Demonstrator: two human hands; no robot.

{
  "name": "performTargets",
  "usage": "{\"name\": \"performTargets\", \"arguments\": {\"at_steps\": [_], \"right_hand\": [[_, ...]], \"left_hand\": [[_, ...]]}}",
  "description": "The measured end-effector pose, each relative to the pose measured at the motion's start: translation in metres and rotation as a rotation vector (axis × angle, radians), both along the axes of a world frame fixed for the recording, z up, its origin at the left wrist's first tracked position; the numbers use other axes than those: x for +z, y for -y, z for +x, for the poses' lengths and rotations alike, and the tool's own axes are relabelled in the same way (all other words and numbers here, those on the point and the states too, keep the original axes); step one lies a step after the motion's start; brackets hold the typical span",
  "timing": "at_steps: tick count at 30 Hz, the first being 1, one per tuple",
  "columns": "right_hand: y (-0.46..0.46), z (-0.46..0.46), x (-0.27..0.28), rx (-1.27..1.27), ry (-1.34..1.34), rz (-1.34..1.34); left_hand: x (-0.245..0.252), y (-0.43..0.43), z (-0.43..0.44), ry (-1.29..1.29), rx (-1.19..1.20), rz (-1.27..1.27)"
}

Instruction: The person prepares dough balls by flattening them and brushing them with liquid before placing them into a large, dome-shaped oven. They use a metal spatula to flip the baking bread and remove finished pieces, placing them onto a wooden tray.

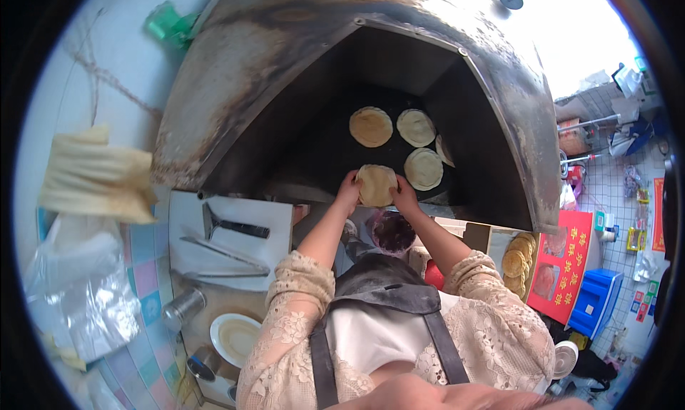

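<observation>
A round, pale flatbread [377, 185] is held between my two hands at the front edge of a dark oven hearth. My left hand [351, 189] grips its left side and my right hand [401, 191] grips its right side. Beyond it on the black oven floor [316, 153] lie a more yellow flatbread [371, 127], a pale flatbread [416, 128] and another pale one [423, 169]. A further flatbread [443, 151] shows only in part, tilted near the oven's right inner wall.
A sooty metal hood [235, 73] surrounds the oven mouth. On a white board [184, 222] at left lie a scraper [235, 226] and metal tongs [227, 255]. A white bowl [235, 338] stands nearer. Several browned flatbreads [515, 263] are at right, beside a red sign [559, 265] with writing.
</observation>
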State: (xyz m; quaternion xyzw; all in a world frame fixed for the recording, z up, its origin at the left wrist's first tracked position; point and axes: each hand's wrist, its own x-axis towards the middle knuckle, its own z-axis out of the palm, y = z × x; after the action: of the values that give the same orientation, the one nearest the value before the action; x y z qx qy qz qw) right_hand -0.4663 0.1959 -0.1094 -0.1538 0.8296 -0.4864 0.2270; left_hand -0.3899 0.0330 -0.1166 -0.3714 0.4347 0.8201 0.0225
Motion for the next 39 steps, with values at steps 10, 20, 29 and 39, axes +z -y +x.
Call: {"name": "performTargets", "arguments": {"at_steps": [10, 20, 29, 39], "right_hand": [[-0.023, 0.014, 0.002, 0.443, -0.736, 0.541], [0.131, 0.07, 0.109, 0.622, -0.754, -0.049], [0.287, 0.407, 0.122, 1.108, -0.107, -0.49], [0.282, 0.377, 0.176, 0.997, 0.235, -0.534]], "left_hand": [[-0.006, -0.029, 0.021, -0.111, -0.935, -1.69], [0.096, 0.033, 0.146, -0.002, -0.505, -1.683], [0.133, 0.002, 0.422, 0.627, 0.283, -1.453], [0.134, -0.061, 0.547, 0.764, 0.348, -1.367]]}}
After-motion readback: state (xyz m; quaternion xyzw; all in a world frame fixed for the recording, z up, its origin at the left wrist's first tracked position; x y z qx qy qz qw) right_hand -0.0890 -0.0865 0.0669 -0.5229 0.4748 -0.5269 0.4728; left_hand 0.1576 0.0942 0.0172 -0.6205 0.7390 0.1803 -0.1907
